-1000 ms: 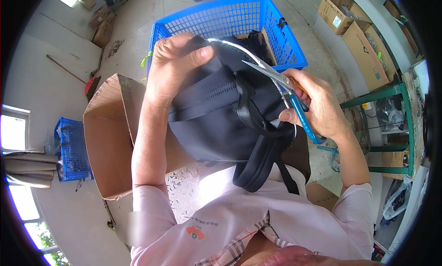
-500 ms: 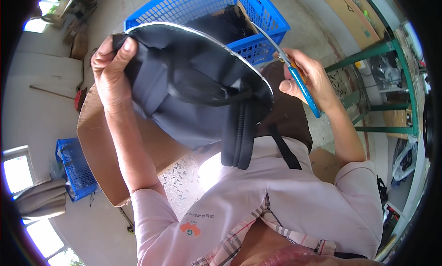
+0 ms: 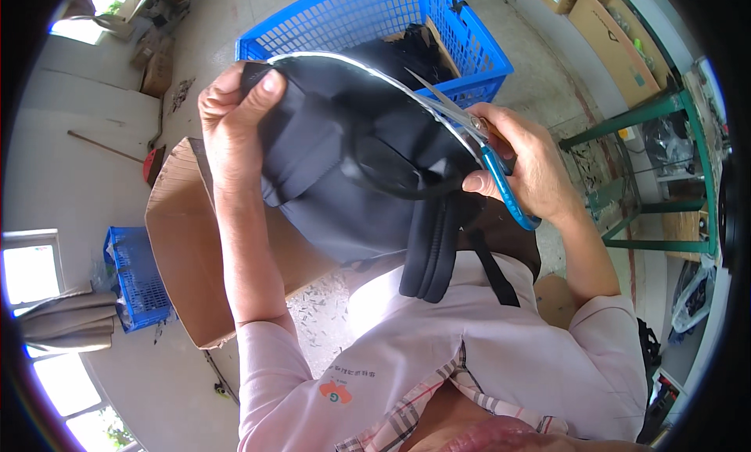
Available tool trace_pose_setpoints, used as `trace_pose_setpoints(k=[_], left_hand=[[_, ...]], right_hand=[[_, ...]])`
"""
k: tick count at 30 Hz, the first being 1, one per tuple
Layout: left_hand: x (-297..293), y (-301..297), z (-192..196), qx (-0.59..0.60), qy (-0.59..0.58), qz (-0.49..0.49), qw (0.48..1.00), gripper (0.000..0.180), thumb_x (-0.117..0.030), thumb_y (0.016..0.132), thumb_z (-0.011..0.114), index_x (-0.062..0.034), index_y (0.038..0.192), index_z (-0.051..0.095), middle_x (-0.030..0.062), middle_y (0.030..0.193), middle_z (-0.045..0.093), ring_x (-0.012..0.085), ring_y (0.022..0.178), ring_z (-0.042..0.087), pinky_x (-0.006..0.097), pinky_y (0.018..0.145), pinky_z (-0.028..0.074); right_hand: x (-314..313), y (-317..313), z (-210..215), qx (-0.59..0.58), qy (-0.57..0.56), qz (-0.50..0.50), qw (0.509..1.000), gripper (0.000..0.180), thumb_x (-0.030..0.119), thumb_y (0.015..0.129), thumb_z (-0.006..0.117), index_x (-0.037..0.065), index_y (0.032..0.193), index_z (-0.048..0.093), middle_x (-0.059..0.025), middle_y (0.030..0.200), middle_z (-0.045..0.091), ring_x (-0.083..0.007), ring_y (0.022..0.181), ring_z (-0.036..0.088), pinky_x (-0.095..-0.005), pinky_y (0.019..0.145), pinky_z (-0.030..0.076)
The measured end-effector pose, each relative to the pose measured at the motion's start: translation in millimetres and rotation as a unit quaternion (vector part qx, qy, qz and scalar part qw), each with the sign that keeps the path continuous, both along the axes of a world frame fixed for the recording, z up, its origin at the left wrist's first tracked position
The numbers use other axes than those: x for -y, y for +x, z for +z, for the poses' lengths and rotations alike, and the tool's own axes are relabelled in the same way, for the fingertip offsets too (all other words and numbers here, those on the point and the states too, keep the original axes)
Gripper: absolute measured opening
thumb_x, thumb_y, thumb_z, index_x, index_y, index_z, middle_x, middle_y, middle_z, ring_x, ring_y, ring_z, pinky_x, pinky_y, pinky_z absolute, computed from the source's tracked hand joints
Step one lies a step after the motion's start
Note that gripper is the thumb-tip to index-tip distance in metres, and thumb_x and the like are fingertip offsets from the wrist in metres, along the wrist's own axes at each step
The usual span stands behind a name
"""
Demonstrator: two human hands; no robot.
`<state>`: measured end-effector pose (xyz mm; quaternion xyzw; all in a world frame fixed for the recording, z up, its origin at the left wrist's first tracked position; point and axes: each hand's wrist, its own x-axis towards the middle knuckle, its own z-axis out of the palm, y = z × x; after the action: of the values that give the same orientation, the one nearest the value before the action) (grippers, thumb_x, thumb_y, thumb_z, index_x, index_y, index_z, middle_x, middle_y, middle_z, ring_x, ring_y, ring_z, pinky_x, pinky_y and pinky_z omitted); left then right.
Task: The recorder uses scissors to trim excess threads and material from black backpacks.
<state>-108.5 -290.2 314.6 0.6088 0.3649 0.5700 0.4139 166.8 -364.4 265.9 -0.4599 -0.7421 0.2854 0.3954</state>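
Note:
A black fabric bag [image 3: 336, 217], with a thin white edging [image 3: 368, 67] along its curved rim, is held up before my chest. My left hand [image 3: 238, 131] pinches its upper left corner, thumb on the near face. Scissors with blue handles [image 3: 504, 187] are in my right hand [image 3: 540, 162], fingers closed around them. Their blades [image 3: 446, 101] are slightly parted and lie at the right part of the white edging; whether fabric is between them I cannot tell. A padded black strap [image 3: 429, 256] and a narrow webbing strap [image 3: 493, 272] hang from the bag toward my shirt.
Beyond the bag stands a blue plastic crate [image 3: 328, 29] with black pieces in it. A large open cardboard box [image 3: 184, 248] is at my left, and a smaller blue crate [image 3: 141, 280] beyond it. To the right is a green metal frame [image 3: 696, 170]. Dark scraps litter the floor.
My right hand has brought the scissors in from beside the bag to its white edging, and the blades have parted. The bag and my left hand appear further right and slightly lower.

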Motion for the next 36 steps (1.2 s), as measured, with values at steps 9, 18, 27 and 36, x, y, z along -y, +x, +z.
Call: trace_pose_setpoints(k=[9, 18, 27, 36], left_hand=[[3.8, 3.5, 3.2, -0.003, -0.019, 0.011, 1.0, 0.015, -0.005, 0.07, 0.069, -0.0028, 0.084, 0.065, -0.0009, 0.075, 0.062, 0.0069, 0.067, 0.052, 0.021, 0.068, 0.042], [1.5, -0.9, -0.4, 0.001, -0.025, -0.003, 1.0, 0.022, -0.004, 0.07, 0.068, -0.0022, 0.092, 0.065, 0.001, 0.078, 0.063, 0.0083, 0.069, 0.053, 0.022, 0.069, 0.042], [2.2, -4.3, -4.3, 0.02, -0.039, -0.001, 0.999, 0.016, -0.004, 0.07, 0.068, -0.0025, 0.086, 0.065, 0.0006, 0.076, 0.062, 0.0086, 0.069, 0.054, 0.022, 0.068, 0.042], [3.5, -1.7, -4.1, 0.019, -0.049, 0.004, 0.999, 0.01, -0.004, 0.069, 0.068, -0.0032, 0.078, 0.065, 0.0004, 0.073, 0.062, 0.0086, 0.067, 0.054, 0.023, 0.068, 0.042]], right_hand=[[-9.2, -6.6, 14.0, 0.012, 0.022, 0.029, 0.999, 0.063, 0.039, 0.057, 0.077, 0.001, 0.101, 0.052, -0.007, 0.083, 0.058, -0.0186, 0.063, 0.055, -0.0293, 0.059, 0.048], [-11.8, -9.9, 13.7, 0.049, 0.05, 0.032, 0.997, 0.06, 0.042, 0.055, 0.077, 0.003, 0.093, 0.053, -0.0045, 0.067, 0.053, -0.0141, 0.053, 0.049, -0.0271, 0.049, 0.042], [-11.3, -10.0, 19.7, 0.069, 0.04, 0.028, 0.996, 0.056, 0.041, 0.055, 0.077, 0.003, 0.089, 0.053, -0.0039, 0.065, 0.051, -0.0144, 0.049, 0.046, -0.027, 0.047, 0.04], [-18.5, -16.8, 24.7, 0.061, 0.075, 0.037, 0.995, 0.058, 0.041, 0.056, 0.077, 0.002, 0.091, 0.052, -0.0056, 0.067, 0.052, -0.0174, 0.053, 0.047, -0.0295, 0.052, 0.042]])
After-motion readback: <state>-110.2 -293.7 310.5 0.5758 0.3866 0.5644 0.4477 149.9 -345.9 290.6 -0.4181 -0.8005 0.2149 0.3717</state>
